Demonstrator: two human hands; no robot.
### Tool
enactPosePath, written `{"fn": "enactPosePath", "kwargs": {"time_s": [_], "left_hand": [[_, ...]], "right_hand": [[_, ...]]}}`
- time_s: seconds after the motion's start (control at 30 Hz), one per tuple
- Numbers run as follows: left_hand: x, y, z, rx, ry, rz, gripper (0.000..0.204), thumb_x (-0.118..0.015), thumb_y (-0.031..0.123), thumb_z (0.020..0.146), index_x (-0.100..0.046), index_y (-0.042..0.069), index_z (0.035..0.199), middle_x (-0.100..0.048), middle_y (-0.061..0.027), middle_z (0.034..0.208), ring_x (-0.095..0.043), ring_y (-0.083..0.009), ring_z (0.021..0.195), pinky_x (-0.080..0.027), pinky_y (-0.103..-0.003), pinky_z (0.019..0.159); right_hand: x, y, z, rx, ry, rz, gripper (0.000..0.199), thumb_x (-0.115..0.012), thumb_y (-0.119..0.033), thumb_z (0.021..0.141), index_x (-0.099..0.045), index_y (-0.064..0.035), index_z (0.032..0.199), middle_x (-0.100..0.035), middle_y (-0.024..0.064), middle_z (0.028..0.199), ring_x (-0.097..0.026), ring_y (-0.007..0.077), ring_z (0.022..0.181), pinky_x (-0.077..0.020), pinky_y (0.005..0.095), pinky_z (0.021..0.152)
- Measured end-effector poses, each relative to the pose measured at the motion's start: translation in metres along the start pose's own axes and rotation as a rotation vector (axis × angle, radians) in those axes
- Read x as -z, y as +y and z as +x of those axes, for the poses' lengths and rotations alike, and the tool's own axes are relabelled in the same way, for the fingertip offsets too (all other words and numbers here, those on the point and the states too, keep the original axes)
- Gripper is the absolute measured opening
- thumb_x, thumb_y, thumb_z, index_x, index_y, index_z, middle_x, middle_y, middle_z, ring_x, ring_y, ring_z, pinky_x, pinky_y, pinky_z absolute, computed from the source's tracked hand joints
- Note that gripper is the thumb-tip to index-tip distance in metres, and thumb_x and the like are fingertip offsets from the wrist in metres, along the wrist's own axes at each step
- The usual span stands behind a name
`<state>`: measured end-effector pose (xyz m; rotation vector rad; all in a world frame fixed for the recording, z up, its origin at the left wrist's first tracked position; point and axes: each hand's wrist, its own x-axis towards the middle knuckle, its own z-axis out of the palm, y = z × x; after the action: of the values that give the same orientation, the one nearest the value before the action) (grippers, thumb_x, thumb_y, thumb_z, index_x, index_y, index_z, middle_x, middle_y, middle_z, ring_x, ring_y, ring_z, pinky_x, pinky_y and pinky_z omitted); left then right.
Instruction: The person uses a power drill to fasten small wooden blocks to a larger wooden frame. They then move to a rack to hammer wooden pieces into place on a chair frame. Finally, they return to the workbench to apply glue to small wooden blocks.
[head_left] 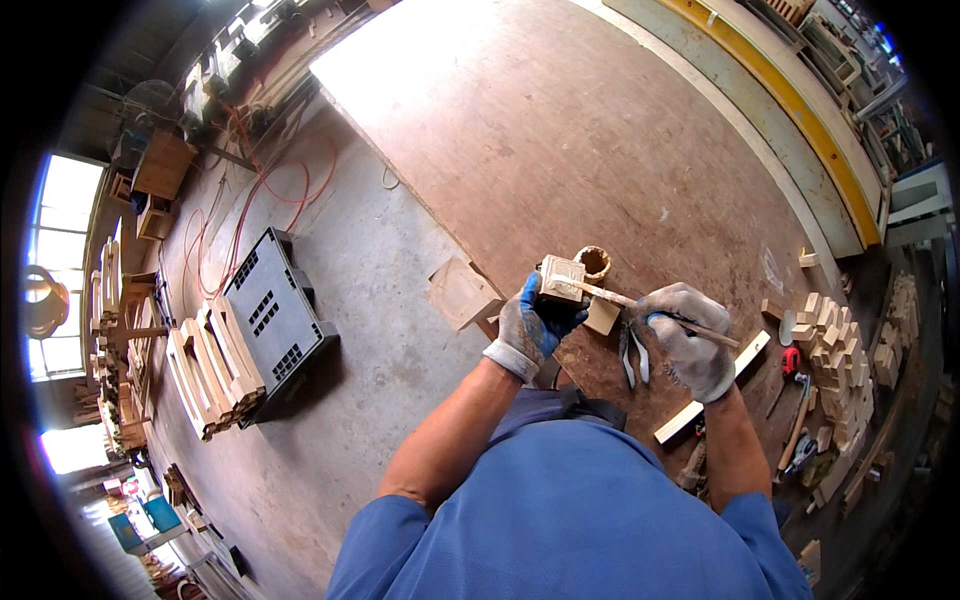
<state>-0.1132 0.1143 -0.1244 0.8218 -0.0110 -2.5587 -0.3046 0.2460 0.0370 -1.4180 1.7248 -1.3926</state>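
Observation:
My left hand (522,328), in a grey glove with blue on the fingers, grips a small pale wooden block (562,272) near the table edge. Whitish paste-like smears seem to cover the block's upper face. A thin wooden stick (612,296) is held in my gloved right hand (690,335), its far tip touching the block or just over it. Just beyond the block stands a round pot (594,262) with a crusted, cream-coloured rim. Between my hands another wooden block (602,316) rests on the table, with a pair of pliers (634,355) nearer me.
A broad brown worktable (560,130) stretches ahead. On its right lie a long pale batten (752,352), a red tool (791,361), a hammer (797,420) and stacked wood pieces (840,350). Left on the floor are a black plastic pallet (278,310) and wooden frames (215,365).

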Motion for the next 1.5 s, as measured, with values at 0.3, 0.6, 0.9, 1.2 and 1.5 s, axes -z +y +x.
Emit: {"fn": "enactPosePath", "kwargs": {"time_s": [0.3, 0.6, 0.9, 1.2, 1.5], "left_hand": [[0.005, 0.0, 0.001, -0.007, 0.028, -0.004, 0.052, -0.054, 0.047, 0.103, -0.062, 0.003, 0.13, -0.07, -0.02, 0.118, -0.069, -0.0384, 0.104, -0.058, -0.056, 0.092], [0.002, 0.002, 0.001, -0.044, -0.012, -0.046, 0.052, -0.054, 0.047, 0.103, -0.063, 0.004, 0.13, -0.071, -0.0188, 0.121, -0.069, -0.0394, 0.106, -0.058, -0.056, 0.092], [-0.005, 0.005, 0.0, -0.034, -0.009, -0.06, 0.055, -0.051, 0.048, 0.104, -0.062, 0.002, 0.132, -0.07, -0.0208, 0.12, -0.07, -0.0413, 0.103, -0.059, -0.055, 0.092], [0.001, 0.006, 0.001, -0.061, -0.009, -0.073, 0.052, -0.052, 0.046, 0.104, -0.062, 0.002, 0.131, -0.07, -0.0194, 0.121, -0.07, -0.0396, 0.105, -0.058, -0.055, 0.093], [0.007, 0.005, 0.003, -0.064, -0.033, -0.058, 0.056, -0.052, 0.047, 0.105, -0.058, 0.002, 0.137, -0.069, -0.0204, 0.122, -0.069, -0.0387, 0.107, -0.058, -0.053, 0.094]], "right_hand": [[0.001, 0.005, -0.002, -0.015, -0.076, 0.008, 0.013, -0.062, 0.003, 0.082, -0.071, 0.005, 0.091, -0.072, 0.0134, 0.089, -0.071, 0.0212, 0.08, -0.0583, 0.0314, 0.071], [0.015, 0.012, -0.008, -0.118, -0.027, 0.025, 0.015, -0.06, 0.0, 0.083, -0.072, 0.0042, 0.091, -0.072, 0.0128, 0.088, -0.07, 0.0191, 0.078, -0.057, 0.0313, 0.072], [0.006, 0.009, -0.007, -0.181, 0.051, 0.089, 0.015, -0.06, 0.0, 0.087, -0.072, 0.0034, 0.093, -0.072, 0.009, 0.085, -0.068, 0.0127, 0.076, -0.0555, 0.0283, 0.068], [0.003, 0.004, -0.01, -0.252, 0.049, 0.112, 0.015, -0.059, -0.001, 0.089, -0.072, 0.0051, 0.094, -0.072, 0.0081, 0.085, -0.067, 0.0109, 0.073, -0.055, 0.026, 0.065], [0.005, 0.005, -0.009, -0.325, 0.205, 0.303, 0.016, -0.058, -0.002, 0.093, -0.072, 0.0048, 0.096, -0.072, 0.0081, 0.083, -0.07, 0.013, 0.074, -0.0577, 0.0275, 0.068]]}}
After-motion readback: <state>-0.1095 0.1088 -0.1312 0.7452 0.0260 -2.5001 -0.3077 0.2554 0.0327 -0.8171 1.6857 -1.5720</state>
